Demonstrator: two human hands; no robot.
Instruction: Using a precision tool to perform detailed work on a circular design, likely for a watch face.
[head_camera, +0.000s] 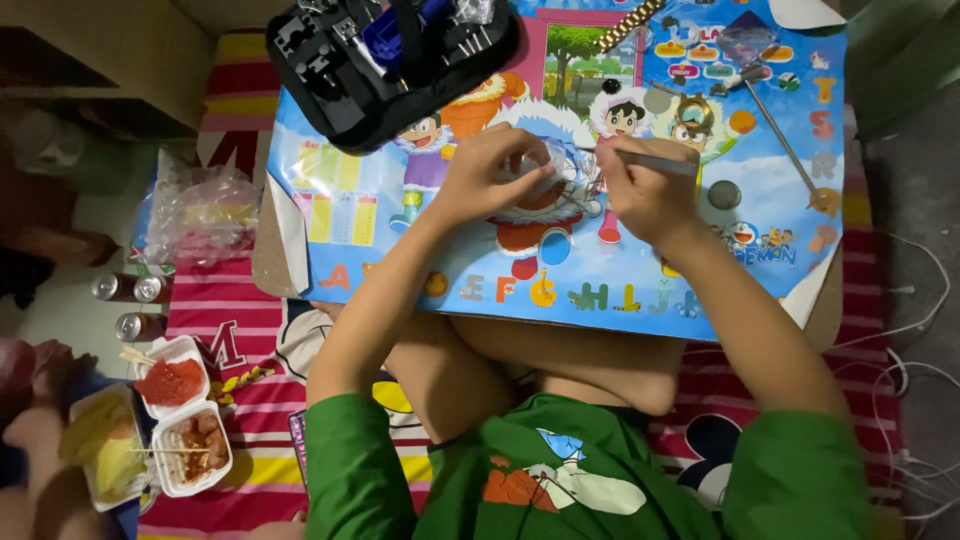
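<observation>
**Two hands busy over a small watch part at mid-table**

Both hands meet at the middle of the low table (330, 240), which is covered by a bright cartoon sheet. The left hand (490, 172) is curled closed around a small clear round piece (540, 165), pinning it to the sheet; the right hand (645, 192) grips a thin metal tool (655, 163) like a pen, its tip pointing at that piece. By my reading the work is partway: a gold watch case (693, 112), a metal bracelet (630, 24) and a dark round disc (724, 194) lie apart, unjoined. A long thin rod (780, 140) rests to the right.

Room is tight at the back, where a black tool tray (390, 60) hangs over the far left edge. The near edge sits just above the crossed knees. Food boxes (180, 420) and drink cans (135, 300) stand on the floor mat to the left, well apart from the hands; white cables (905, 330) trail on the right.
</observation>
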